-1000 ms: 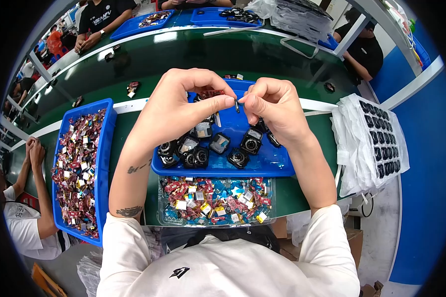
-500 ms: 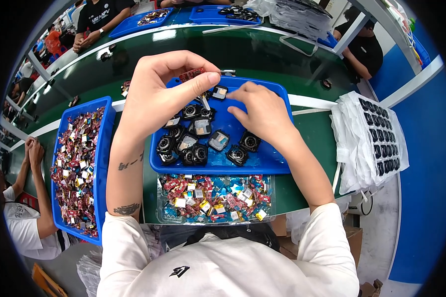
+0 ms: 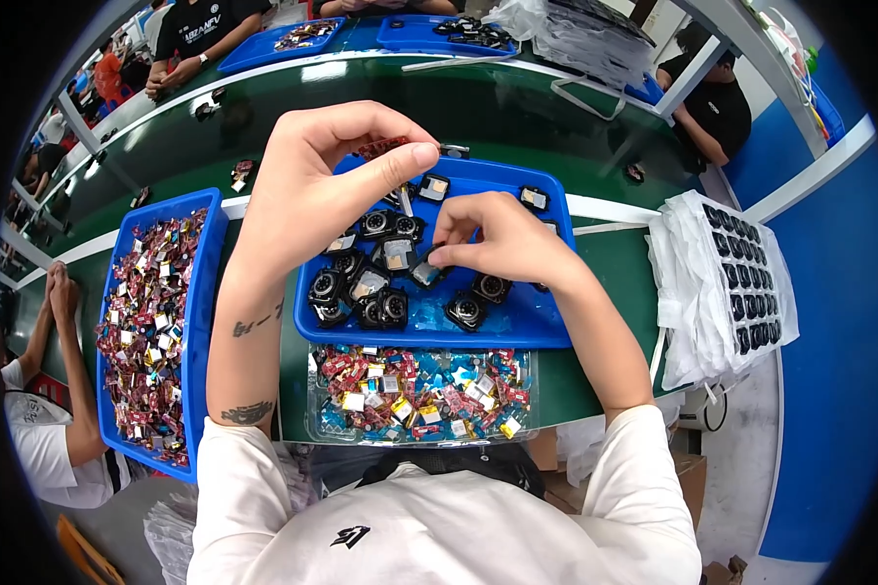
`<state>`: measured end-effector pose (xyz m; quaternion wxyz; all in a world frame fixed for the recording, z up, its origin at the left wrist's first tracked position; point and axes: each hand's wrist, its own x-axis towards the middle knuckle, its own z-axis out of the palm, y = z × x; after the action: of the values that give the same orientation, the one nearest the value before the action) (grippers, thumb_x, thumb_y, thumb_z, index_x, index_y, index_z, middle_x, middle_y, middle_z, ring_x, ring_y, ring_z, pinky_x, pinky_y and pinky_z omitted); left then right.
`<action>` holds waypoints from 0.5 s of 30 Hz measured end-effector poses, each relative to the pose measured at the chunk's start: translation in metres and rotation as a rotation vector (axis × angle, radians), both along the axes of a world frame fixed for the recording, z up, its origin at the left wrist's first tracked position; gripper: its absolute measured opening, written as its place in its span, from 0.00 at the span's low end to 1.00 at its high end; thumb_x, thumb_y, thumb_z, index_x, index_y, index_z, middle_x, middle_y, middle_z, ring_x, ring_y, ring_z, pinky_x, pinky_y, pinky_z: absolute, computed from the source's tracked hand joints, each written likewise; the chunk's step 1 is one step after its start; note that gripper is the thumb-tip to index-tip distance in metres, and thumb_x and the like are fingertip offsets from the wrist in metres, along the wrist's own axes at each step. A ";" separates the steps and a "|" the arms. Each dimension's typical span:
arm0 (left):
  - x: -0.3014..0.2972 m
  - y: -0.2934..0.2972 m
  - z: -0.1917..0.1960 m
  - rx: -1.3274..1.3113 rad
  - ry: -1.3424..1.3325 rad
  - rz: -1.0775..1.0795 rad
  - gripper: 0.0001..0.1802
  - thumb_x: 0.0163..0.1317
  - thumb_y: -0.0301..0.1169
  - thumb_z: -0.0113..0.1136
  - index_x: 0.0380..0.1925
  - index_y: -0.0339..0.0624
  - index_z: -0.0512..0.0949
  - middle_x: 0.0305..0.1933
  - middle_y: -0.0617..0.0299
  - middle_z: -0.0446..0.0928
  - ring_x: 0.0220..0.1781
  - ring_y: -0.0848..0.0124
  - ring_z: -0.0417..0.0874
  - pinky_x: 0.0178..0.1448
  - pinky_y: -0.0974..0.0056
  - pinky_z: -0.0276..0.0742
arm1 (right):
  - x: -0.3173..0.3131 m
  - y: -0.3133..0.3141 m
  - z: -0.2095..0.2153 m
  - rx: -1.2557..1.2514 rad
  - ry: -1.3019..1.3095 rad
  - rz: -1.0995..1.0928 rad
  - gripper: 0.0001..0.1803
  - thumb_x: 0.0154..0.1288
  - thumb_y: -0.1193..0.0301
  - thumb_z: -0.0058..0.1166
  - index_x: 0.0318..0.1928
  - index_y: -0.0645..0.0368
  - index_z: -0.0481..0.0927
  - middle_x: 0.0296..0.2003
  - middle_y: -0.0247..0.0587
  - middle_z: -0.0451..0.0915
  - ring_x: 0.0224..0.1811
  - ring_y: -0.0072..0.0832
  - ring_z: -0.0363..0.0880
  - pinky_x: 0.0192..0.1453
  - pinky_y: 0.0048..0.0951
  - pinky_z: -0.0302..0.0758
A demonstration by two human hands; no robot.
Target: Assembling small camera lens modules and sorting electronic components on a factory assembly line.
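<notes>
My left hand (image 3: 327, 185) is raised over the far left of a blue tray (image 3: 429, 340), thumb and fingertips pinching a small red circuit board (image 3: 382, 146). Inside the tray, my right hand (image 3: 509, 239) closes thumb and fingers on the edge of a black watch case (image 3: 425, 272) with a pale inside. Its fingers partly cover that case. Several more black watch cases (image 3: 392, 305) lie heaped at the tray's left. A single case (image 3: 534, 198) sits near the far right corner.
A clear plastic tray (image 3: 314, 425) of red boards and small battery cells stands nearest me. At left is a long blue bin (image 3: 208, 234) full of similar parts. White-wrapped stacks of black parts (image 3: 727, 273) lie at right. Other people sit around the green table (image 3: 332, 97).
My right hand has moved down toward me and its spread fingers have closed on a watch case. The left hand stays nearly in place with the red board.
</notes>
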<state>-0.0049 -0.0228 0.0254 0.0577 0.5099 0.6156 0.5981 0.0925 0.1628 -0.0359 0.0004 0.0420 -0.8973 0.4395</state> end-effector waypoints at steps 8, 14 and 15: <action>0.002 0.005 -0.004 0.041 0.035 0.113 0.07 0.54 0.27 0.64 0.27 0.32 0.82 0.40 0.56 0.82 0.36 0.77 0.80 0.42 0.72 0.75 | -0.006 0.028 0.002 0.271 0.464 -0.588 0.09 0.55 0.74 0.62 0.29 0.64 0.75 0.24 0.44 0.82 0.27 0.27 0.83 0.32 0.30 0.77; 0.007 0.012 -0.011 -0.082 0.115 0.161 0.06 0.52 0.27 0.64 0.26 0.34 0.83 0.48 0.53 0.81 0.44 0.72 0.79 0.47 0.67 0.73 | 0.007 0.010 0.023 -0.551 0.273 -0.359 0.08 0.59 0.76 0.60 0.36 0.65 0.75 0.30 0.43 0.83 0.32 0.23 0.82 0.35 0.24 0.80; 0.008 0.013 -0.012 -0.114 0.151 0.155 0.05 0.54 0.26 0.64 0.27 0.33 0.82 0.50 0.52 0.79 0.44 0.75 0.77 0.48 0.69 0.72 | 0.010 0.003 0.027 -0.652 0.282 -0.292 0.08 0.60 0.77 0.59 0.38 0.66 0.75 0.33 0.43 0.83 0.34 0.22 0.82 0.36 0.22 0.81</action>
<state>0.0036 -0.0103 0.0130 -0.0065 0.5001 0.6887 0.5249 0.1024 0.1661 -0.0084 0.1998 -0.0283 -0.6979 0.6872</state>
